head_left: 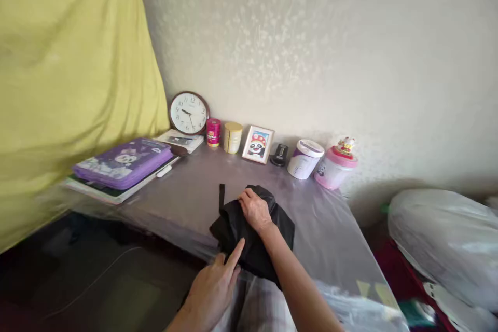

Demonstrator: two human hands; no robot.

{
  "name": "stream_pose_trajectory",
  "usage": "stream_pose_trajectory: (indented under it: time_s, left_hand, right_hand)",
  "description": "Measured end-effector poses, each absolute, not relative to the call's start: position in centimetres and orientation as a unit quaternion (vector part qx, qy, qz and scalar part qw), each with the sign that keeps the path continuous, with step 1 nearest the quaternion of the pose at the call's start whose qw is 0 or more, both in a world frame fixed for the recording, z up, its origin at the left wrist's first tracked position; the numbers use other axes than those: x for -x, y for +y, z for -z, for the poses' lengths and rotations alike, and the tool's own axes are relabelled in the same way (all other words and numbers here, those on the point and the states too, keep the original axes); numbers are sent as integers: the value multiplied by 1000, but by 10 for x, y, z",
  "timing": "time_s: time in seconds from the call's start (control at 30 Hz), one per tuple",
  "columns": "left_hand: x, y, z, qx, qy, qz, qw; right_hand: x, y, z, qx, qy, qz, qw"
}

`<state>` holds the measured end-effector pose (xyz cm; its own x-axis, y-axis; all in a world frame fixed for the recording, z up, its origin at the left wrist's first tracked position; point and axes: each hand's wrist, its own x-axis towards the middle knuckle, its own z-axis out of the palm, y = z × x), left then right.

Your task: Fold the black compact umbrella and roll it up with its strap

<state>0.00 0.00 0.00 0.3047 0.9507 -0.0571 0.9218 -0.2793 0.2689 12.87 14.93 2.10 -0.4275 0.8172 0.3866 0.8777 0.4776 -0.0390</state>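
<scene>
A black folding umbrella [249, 236], loosely gathered, lies at the table's front edge above my lap. Its short strap [221, 196] sticks up at the left. My right hand [254, 210] is on top, with curled fingers gripping the black fabric. My left hand [218, 280] is at the near lower edge, its index finger stretched along the cloth while the other fingers and thumb close at the edge. The umbrella's handle is hidden.
Along the wall stand a clock [189, 113], a pink can [213, 132], a yellow tin [232, 138], a framed panda picture [258, 144], a black stand [279, 155] and two tubs [305, 160]. A purple case [124, 162] lies left on the table [187, 194]. A plastic-covered bundle [443, 238] sits right.
</scene>
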Motion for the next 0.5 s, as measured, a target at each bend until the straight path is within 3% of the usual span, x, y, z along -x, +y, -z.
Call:
stream_pose_trajectory:
  time_s: [0.17,0.4,0.5]
  left_hand:
    - [1,3,-2,-792,588,-75,143]
    - [1,4,7,-787,583,-110,171]
    - [1,5,9,-784,585,-107,177]
  right_hand:
    - [-129,149,-22,499,-842,61,193]
    - [-157,119,-33,396,-855,-34,334]
    - [-173,116,-25,376,-867,-37,325]
